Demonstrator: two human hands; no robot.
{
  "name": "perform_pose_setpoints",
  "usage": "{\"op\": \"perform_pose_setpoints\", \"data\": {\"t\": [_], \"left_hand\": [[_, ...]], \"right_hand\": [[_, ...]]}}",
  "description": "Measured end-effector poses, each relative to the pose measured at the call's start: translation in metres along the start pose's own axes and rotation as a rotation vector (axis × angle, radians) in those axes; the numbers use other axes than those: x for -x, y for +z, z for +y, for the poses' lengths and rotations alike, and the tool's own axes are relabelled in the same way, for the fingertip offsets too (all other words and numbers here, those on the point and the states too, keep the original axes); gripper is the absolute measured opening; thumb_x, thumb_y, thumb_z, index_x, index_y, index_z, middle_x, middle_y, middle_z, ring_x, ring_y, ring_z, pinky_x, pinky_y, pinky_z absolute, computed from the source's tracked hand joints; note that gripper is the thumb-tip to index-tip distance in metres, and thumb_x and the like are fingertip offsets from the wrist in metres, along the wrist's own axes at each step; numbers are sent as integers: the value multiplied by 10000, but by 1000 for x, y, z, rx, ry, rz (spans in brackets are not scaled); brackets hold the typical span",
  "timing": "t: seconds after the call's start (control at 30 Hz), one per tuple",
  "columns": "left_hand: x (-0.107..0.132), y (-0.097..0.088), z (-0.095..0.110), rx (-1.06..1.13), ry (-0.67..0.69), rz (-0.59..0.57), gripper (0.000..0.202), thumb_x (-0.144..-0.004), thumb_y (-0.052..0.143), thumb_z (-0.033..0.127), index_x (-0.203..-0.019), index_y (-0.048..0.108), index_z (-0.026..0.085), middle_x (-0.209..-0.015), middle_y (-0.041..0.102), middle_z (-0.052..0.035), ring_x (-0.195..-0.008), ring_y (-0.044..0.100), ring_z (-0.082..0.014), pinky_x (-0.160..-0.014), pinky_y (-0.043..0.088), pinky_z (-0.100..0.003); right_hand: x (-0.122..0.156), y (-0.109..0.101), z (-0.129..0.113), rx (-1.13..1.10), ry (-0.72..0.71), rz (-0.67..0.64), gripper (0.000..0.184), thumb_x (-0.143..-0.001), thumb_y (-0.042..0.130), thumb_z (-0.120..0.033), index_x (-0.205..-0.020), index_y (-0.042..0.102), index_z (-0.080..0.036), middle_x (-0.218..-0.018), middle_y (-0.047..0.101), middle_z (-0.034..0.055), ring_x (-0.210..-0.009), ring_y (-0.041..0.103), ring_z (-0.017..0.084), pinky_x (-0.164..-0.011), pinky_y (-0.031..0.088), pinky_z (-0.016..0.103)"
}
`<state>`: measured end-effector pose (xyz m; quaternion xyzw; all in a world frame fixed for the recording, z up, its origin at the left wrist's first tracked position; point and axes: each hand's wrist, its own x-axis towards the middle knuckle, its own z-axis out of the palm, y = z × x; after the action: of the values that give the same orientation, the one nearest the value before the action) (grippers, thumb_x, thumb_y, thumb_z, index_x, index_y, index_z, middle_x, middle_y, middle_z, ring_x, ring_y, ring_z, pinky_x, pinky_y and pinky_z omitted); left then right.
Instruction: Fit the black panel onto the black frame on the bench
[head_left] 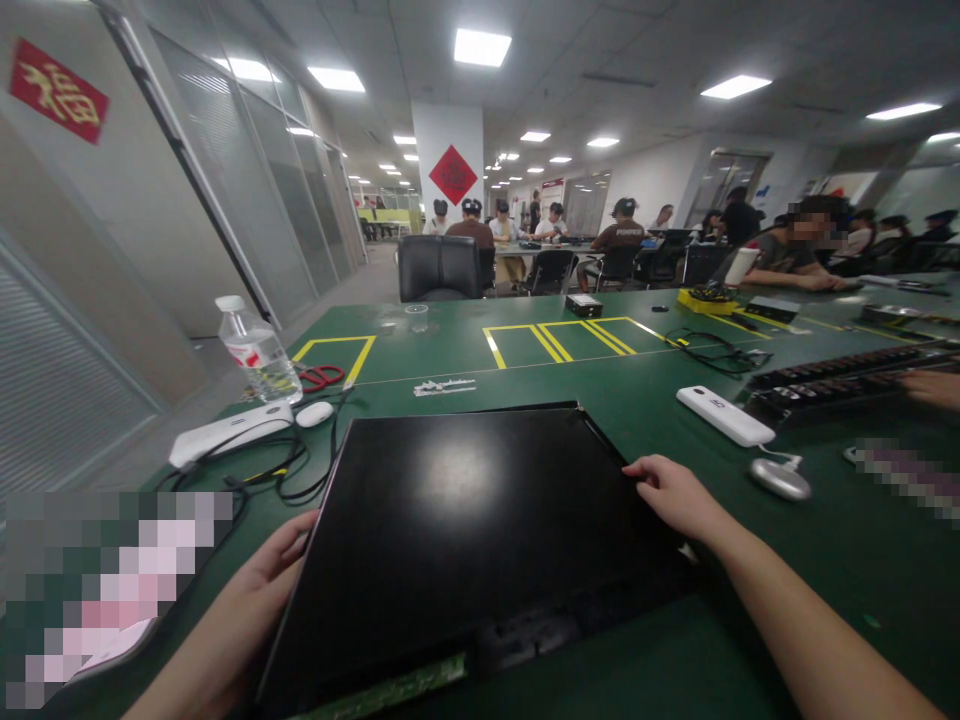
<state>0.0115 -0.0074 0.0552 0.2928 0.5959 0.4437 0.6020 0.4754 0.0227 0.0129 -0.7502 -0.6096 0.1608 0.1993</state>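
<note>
A large black LCD panel (pixel 450 540), with a bright light reflected in its glossy face, lies in front of me over the green table. A thin green circuit board (pixel 390 690) runs along its near edge. My left hand (pixel 281 565) grips the panel's left edge, its fingertips partly hidden under the rim. At the right side, my right hand (pixel 675 495) is closed on the edge, fingers pressed together there. A dark border shows beyond the panel's far and right edges; whether it is a separate frame I cannot tell.
To the left are a water bottle (pixel 259 355), red-handled scissors (pixel 322 377), a white mouse (pixel 314 414) and black cables (pixel 300 480). A white power bank (pixel 724 415) and a silver puck (pixel 780 479) lie right. Farther right, a co-worker's hand (pixel 934 388) shows.
</note>
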Motion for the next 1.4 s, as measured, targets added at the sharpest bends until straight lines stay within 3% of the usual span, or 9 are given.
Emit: {"op": "perform_pose_setpoints", "data": {"t": [0.17,0.27,0.4,0.6,0.83,1.03,1.4], "left_hand": [[-2,-3,-3,20,7,-30,752,-410,952,402,-1073,599,355,-809,804,52,-681,761,-308,-572,580,-374],[-2,-4,-3,-9,31,-42,735,-473,925,435,-1131,605,364,-852,811,42,-735,763,-311,-610,583,-379],[-2,-5,-2,-48,56,-22,819,-452,922,472,-1196,607,341,-891,815,18,-774,759,-303,-630,587,-361],[-5,-7,-2,-83,76,-48,758,-496,900,496,-1176,610,326,-887,814,7,-792,755,-312,-664,596,-384],[-4,-9,0,-129,104,-43,651,-508,890,505,-1085,656,313,-958,808,10,-961,725,-306,-729,577,-335],[0,-4,3,-121,85,-9,715,-437,906,522,-1074,655,316,-988,805,3,-970,719,-319,-683,578,-325],[-2,-7,1,-145,96,-24,684,-506,888,513,-1112,634,322,-1089,784,-13,-1032,701,-324,-729,581,-335]], "right_hand": [[1,-1,-1,0,-6,-1,338,-750,494,-77,-969,736,-163,-1009,699,73,-818,631,166,-767,465,267],[0,-1,1,-5,-8,1,335,-742,499,-72,-950,737,-182,-998,700,64,-828,636,168,-773,469,267],[0,-1,3,-18,2,3,334,-740,500,-76,-947,737,-189,-996,702,64,-840,641,172,-781,473,273],[0,-1,2,-20,5,0,351,-741,486,-79,-963,740,-177,-1028,703,72,-841,642,170,-782,472,274],[-1,1,3,-7,-29,19,345,-722,506,-76,-946,749,-175,-1010,702,73,-843,637,175,-797,475,281],[1,-1,0,7,-13,13,339,-741,497,-73,-952,739,-182,-1018,697,65,-842,636,170,-782,475,271],[0,-1,2,18,-17,-6,361,-747,483,-88,-992,737,-163,-1049,696,78,-843,641,170,-768,469,267]]}}
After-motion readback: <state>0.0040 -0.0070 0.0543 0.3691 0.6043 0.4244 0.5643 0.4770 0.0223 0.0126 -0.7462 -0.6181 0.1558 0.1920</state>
